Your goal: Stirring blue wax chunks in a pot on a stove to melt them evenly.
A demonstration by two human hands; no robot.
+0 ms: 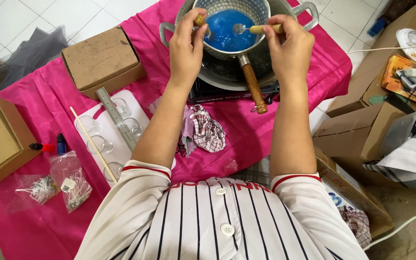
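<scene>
Pan (258,10): top centre of frame, a small metal saucepan of blue liquid (227,26) sitting inside a larger pot (309,9) on a stove.
Right hand (290,45): fingers closed on the wooden handle of a spoon (253,29), its bowl in the liquid.
Left hand (186,41): pinched shut on a small brown wooden knob (199,20) at the pan's left rim.
Doing it well: likely stirring; keep the spoon low and slow, the pan steadied, so nothing splashes onto the pink cloth (49,96).
</scene>
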